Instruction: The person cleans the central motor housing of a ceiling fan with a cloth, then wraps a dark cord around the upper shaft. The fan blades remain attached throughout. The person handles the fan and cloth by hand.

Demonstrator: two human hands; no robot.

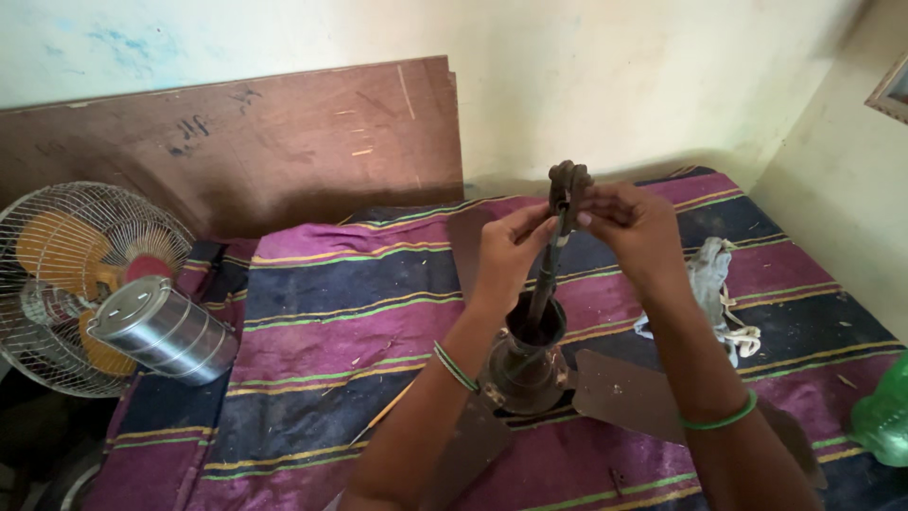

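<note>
Two hands pinched together on the dark knot of wires [568, 180] at the rod's top: my left hand [509, 254] grips from 9 o'clock, my right hand [636, 230] from 3 o'clock, fingertips closed on it. Risk, as I judge it: grimy metal, slick grip; a slip could whip the downrod [546, 284] sideways or nick the wire insulation. Rod is thin, stands tilted in a cup-shaped brown canopy [532, 333] on the ceiling fan motor [523, 374], centre of the mat. Flat dusty blades [624, 390] splay out. Striped woven mat [331, 312] underneath. Crumpled rag [711, 284] at 3 o'clock; steel tiffin [165, 331] and wire-guard table fan [66, 274] at 9.
</note>
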